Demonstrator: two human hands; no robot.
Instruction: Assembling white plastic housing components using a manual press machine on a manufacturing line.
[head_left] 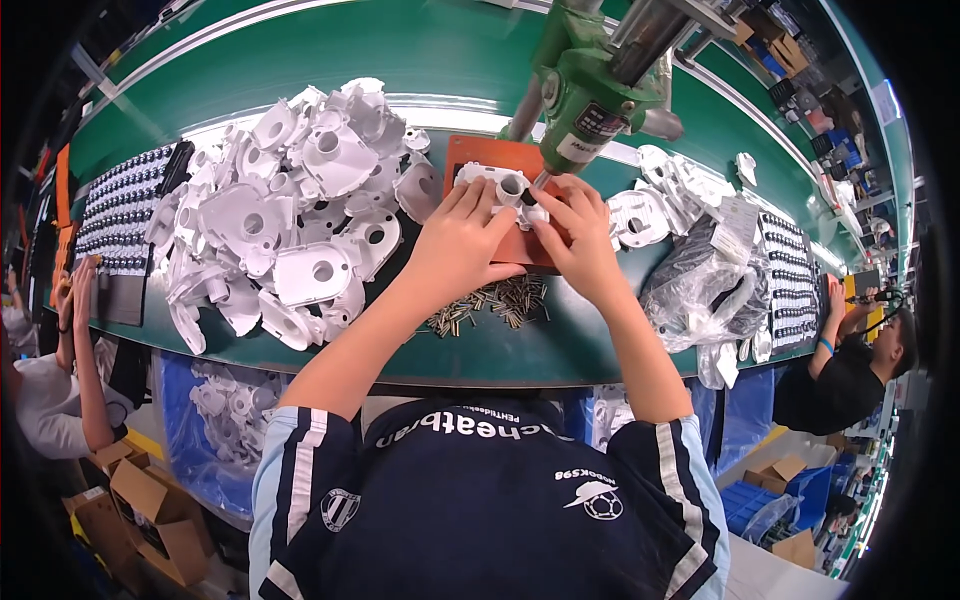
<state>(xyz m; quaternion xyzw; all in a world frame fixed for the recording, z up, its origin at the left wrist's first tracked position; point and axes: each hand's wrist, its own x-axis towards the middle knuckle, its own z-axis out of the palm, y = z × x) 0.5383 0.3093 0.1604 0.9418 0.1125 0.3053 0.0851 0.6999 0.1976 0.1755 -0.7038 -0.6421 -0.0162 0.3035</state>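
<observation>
A white plastic housing (512, 187) with a round collar lies on the orange-red base plate (480, 150), beneath the head of a green press (590, 115). My left hand (462, 228) grips the housing's near left side, fingers curled over it and thumb against its front. On the right side, my right hand (578, 232) closes on the same part, its fingertips beside a small dark spot close to the press tip. Whether a small piece sits between those fingertips is hidden. Just in front of the plate, many short metal pins (500, 303) lie loose on the green bench.
A tall heap of white housings (290, 210) fills the bench's left side. To the right are more white housings (645, 210) and a clear plastic bag (700, 280). Trays of dark round parts (125, 215) stand at the far left. People work at both sides.
</observation>
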